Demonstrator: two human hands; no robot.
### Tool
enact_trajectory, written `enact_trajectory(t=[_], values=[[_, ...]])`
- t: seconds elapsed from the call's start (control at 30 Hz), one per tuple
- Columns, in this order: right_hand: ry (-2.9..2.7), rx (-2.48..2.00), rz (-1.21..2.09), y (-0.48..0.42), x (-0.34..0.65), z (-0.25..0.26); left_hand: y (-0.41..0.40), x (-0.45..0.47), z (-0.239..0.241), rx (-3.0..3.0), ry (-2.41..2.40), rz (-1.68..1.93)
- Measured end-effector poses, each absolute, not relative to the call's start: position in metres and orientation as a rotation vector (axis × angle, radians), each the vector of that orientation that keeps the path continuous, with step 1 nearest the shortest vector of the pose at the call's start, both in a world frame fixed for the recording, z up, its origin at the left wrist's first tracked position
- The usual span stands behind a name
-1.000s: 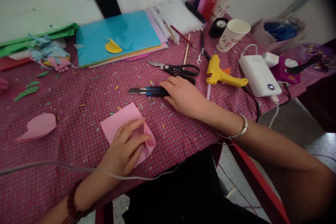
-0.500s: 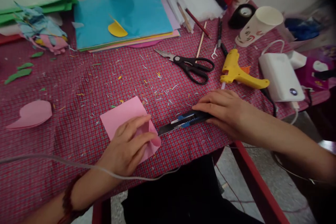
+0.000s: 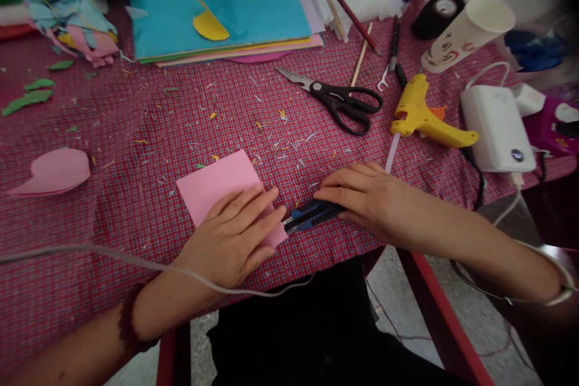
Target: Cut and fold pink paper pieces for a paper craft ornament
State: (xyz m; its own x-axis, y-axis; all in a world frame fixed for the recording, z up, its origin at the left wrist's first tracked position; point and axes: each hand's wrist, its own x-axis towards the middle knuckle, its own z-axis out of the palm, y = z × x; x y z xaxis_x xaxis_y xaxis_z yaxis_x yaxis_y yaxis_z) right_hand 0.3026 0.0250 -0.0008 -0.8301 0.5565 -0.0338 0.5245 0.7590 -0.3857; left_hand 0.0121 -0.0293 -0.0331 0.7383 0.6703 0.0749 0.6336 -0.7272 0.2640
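My left hand lies flat on a square of pink paper, fingers stretched out over its right part. My right hand grips a black and blue utility knife by its handle, low over the cloth. The knife points left at the paper's right edge, by my left fingertips. Most of its blade is hidden at the paper; whether it lies inside a fold or underneath, I cannot tell. Beyond my right hand is a yellow glue gun with a glue stick poking out. Black-handled scissors lie farther back.
Small paper scraps litter the checked tablecloth. Pink petal-shaped pieces lie at left. A stack of coloured sheets, a paper cup and a white power bank stand farther off. A pale cable crosses above my left forearm.
My left fingers, which were lifting a curled edge of the pink paper, now press it flat. The knife has moved left, and its blade, visible before, is mostly covered.
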Motion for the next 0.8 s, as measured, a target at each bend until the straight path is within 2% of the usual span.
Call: enact_trajectory(t=[0.17, 0.43, 0.8], values=[[-2.885, -0.919, 0.539, 0.018, 0.297, -0.004, -0.035, 0.017, -0.031, 2.748, 1.029, 0.081], [-2.931, -0.896, 0.423, 0.011, 0.297, 0.0, -0.033, 0.013, -0.031, 2.687, 1.022, 0.158], [-2.916, -0.87, 0.479, 0.011, 0.301, -0.002, -0.034, 0.036, -0.031, 2.573, 1.435, 0.171]])
